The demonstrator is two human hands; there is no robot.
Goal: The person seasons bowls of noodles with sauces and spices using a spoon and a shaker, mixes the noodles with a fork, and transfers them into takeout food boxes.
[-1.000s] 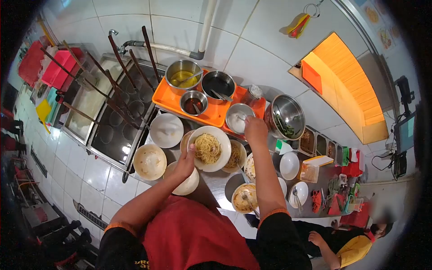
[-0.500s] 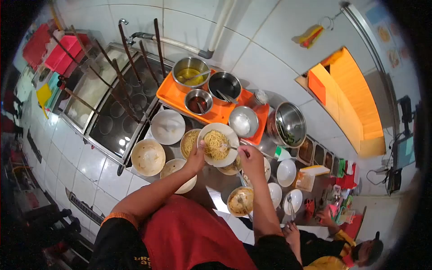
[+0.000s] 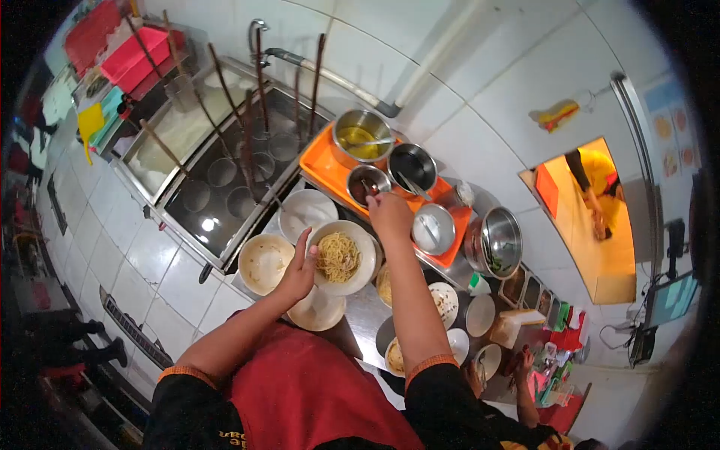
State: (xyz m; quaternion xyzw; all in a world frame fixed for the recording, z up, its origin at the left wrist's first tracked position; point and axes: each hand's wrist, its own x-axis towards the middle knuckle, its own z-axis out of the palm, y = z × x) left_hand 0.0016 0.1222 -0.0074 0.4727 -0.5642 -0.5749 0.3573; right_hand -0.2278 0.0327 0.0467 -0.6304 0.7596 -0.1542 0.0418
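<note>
My left hand grips the edge of a white bowl with yellow noodles in it. My right hand is closed on the handle of a spoon dipping into a small metal pot of dark red-brown liquid. Beside that hand, a metal bowl of white powder has a spoon lying in it. A pot of yellow oil and a pot of black sauce stand close by on an orange tray.
Several bowls, including a creamy one, surround the noodle bowl. To the left, long-handled strainers stand in a vat of dark water. A metal pot with greens is at the right. A co-worker's hand and another person behind the opening show.
My right hand has moved from the noodles to the small sauce pot. The powder bowl now has a spoon in it. The view has shifted, and a person appears at the opening.
</note>
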